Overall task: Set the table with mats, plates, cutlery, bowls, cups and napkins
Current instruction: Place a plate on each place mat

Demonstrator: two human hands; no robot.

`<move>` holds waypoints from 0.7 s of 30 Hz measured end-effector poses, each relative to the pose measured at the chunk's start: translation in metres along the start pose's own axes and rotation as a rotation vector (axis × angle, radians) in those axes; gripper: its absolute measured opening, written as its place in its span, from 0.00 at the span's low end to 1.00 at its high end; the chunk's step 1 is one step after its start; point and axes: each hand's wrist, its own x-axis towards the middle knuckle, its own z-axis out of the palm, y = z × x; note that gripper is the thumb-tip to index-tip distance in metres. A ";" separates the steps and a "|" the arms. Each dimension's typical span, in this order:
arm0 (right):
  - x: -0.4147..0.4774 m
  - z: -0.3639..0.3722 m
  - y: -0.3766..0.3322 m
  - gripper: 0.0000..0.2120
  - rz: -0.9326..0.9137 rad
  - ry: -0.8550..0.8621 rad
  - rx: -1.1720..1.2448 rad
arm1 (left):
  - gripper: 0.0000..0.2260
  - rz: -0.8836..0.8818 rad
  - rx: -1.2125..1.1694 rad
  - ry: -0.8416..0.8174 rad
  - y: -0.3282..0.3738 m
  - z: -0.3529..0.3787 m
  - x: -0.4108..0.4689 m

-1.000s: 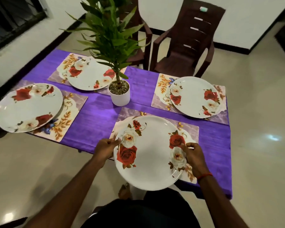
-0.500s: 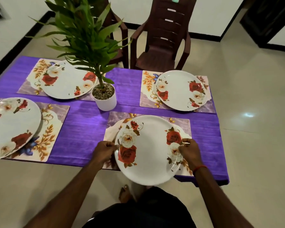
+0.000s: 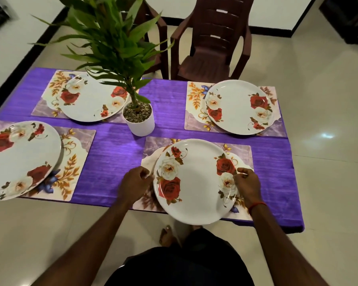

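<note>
A white plate with red and white roses (image 3: pixel 196 182) lies on the near floral mat (image 3: pixel 243 150), its near rim overhanging the table's front edge. My left hand (image 3: pixel 134 182) is curled at the plate's left rim and my right hand (image 3: pixel 247 185) pinches its right rim. Three more rose plates lie on mats: far right plate (image 3: pixel 236 108), far left plate (image 3: pixel 87 106), and left plate (image 3: pixel 19 162), which sticks out past the table's near edge.
A white pot with a tall green plant (image 3: pixel 141 124) stands mid-table on the purple cloth (image 3: pixel 116 147). Its leaves hide part of the far left plate. Two brown plastic chairs (image 3: pixel 213 58) stand behind the table. Tiled floor lies to the right.
Both hands have carried the near plate away from me, farther onto its mat, so less of it overhangs the front edge. The other plates have stayed put.
</note>
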 end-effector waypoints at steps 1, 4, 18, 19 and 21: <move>0.000 0.001 0.000 0.13 -0.006 -0.001 0.005 | 0.13 0.103 0.165 0.014 -0.011 -0.003 0.001; 0.000 0.001 0.000 0.13 -0.014 -0.013 0.001 | 0.15 0.277 0.515 -0.041 -0.031 -0.014 0.003; 0.000 -0.009 -0.001 0.11 -0.050 -0.083 0.026 | 0.16 0.336 0.723 0.024 -0.077 -0.045 -0.078; 0.000 -0.009 -0.001 0.10 -0.053 -0.084 0.024 | 0.14 0.427 0.657 0.076 -0.077 -0.043 -0.073; 0.000 -0.010 -0.001 0.09 -0.057 -0.085 0.009 | 0.22 0.468 0.670 0.077 -0.073 -0.039 -0.058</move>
